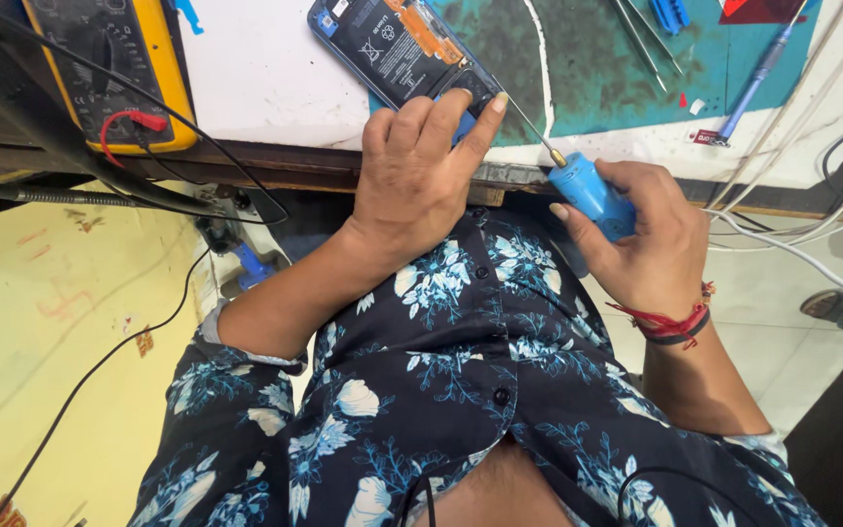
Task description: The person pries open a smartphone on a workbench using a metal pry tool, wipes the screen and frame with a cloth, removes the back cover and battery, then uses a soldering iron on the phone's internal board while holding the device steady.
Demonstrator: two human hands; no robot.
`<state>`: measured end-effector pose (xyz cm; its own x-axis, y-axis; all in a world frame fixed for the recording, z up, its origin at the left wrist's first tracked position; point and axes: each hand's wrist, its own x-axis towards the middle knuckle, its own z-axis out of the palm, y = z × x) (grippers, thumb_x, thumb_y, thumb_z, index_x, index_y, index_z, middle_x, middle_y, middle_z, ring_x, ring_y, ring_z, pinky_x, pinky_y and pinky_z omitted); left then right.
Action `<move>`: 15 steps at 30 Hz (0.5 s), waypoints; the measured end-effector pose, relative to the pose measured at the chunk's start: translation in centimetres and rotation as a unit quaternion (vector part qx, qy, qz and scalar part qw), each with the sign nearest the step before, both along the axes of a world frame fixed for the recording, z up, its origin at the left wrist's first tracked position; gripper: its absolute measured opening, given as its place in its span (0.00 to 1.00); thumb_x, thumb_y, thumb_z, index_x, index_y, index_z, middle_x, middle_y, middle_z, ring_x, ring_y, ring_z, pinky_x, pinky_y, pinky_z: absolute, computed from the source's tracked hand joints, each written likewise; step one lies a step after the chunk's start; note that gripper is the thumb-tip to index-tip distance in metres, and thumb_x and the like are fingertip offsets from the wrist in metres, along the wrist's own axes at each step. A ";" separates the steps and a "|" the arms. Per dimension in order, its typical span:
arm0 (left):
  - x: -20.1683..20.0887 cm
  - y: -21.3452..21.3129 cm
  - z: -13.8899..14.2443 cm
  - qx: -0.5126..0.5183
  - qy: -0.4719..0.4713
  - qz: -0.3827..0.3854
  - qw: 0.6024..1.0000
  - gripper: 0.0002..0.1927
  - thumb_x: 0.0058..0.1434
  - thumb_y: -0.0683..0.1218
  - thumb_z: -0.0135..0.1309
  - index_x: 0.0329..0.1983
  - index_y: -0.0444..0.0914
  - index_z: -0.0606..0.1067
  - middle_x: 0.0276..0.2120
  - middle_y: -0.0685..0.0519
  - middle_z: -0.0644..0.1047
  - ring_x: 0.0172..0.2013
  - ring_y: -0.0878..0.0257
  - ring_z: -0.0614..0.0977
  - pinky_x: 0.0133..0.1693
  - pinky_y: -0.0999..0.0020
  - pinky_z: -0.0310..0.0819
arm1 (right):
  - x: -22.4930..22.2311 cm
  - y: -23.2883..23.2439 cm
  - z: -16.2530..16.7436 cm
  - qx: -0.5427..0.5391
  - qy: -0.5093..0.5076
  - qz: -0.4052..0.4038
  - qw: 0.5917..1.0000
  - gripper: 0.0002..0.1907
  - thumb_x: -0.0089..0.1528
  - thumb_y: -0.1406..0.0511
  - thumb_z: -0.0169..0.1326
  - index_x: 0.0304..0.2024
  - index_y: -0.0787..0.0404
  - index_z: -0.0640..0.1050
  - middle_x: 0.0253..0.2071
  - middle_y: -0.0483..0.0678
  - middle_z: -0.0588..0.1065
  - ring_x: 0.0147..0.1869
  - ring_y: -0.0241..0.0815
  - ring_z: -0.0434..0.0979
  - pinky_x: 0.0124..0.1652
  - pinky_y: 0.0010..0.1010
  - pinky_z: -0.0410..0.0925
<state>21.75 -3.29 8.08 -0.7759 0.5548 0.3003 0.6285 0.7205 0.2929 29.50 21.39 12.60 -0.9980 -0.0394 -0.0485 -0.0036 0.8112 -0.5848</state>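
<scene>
Opened phone (397, 44) lies at bench edge, long axis slanting up-left from the body. Left hand (412, 171) nearer, fingers flat, pinning its lower corner. Right hand (651, 239) closed around blue screwdriver (587, 190), tip angled up-left toward that same corner

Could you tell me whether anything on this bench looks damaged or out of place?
The phone lies askew with its back cover off, battery exposed, under the left hand. The green mat beneath is scuffed and worn. The right hand holds a blue screwdriver.
</scene>
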 end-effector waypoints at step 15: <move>0.4 0.0 0.0 -0.044 0.002 -0.004 0.999 0.27 0.67 0.43 0.51 0.71 0.44 0.73 0.59 0.54 0.68 0.56 0.58 0.67 0.58 0.58 0.57 | 0.0 0.1 0.9 0.051 0.019 0.023 0.998 0.23 0.60 0.64 0.73 0.54 0.61 0.77 0.48 0.53 0.78 0.46 0.52 0.82 0.42 0.37 0.74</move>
<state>22.17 -3.29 8.11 -0.7707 0.5849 0.2529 0.6349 0.7387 0.2264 29.47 21.46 13.50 -0.9965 -0.0812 -0.0172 -0.0618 0.8645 -0.4987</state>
